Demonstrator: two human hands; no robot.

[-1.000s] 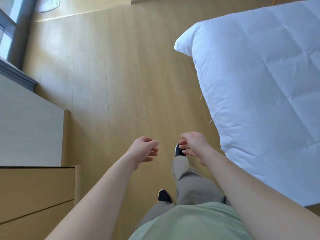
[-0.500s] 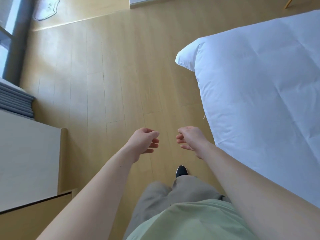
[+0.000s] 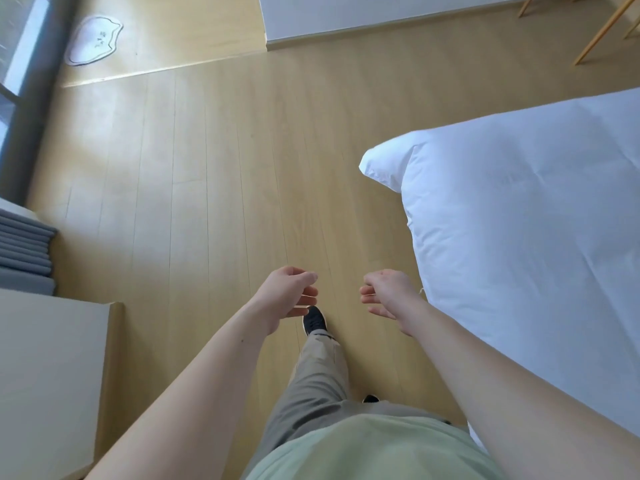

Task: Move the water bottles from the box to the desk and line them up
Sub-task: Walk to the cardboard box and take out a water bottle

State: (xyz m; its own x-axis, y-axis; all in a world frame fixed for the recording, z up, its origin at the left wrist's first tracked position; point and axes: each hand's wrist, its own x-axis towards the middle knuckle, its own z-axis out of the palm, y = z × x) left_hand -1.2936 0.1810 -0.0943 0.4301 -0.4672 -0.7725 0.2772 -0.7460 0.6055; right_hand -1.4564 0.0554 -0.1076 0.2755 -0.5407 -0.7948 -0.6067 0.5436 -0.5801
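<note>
No water bottle and no box are in view. My left hand [image 3: 289, 294] hangs in front of me over the wooden floor, fingers loosely curled and holding nothing. My right hand [image 3: 388, 294] is level with it a short way to the right, also loosely curled and empty, close to the edge of the bed. A pale wooden furniture top [image 3: 48, 375] lies at the lower left; whether it is the desk I cannot tell.
A white duvet covers the bed [image 3: 526, 244] on the right. Grey folded curtain fabric [image 3: 24, 251] is stacked at the left by a window. A small white mat [image 3: 93, 39] lies far left on the floor. Wooden chair legs [image 3: 602, 29] show at top right.
I have walked forward: the bed and the left furniture slid down and back in view, and more floor and the far wall appeared. Both hands stayed loosely curled and empty.
</note>
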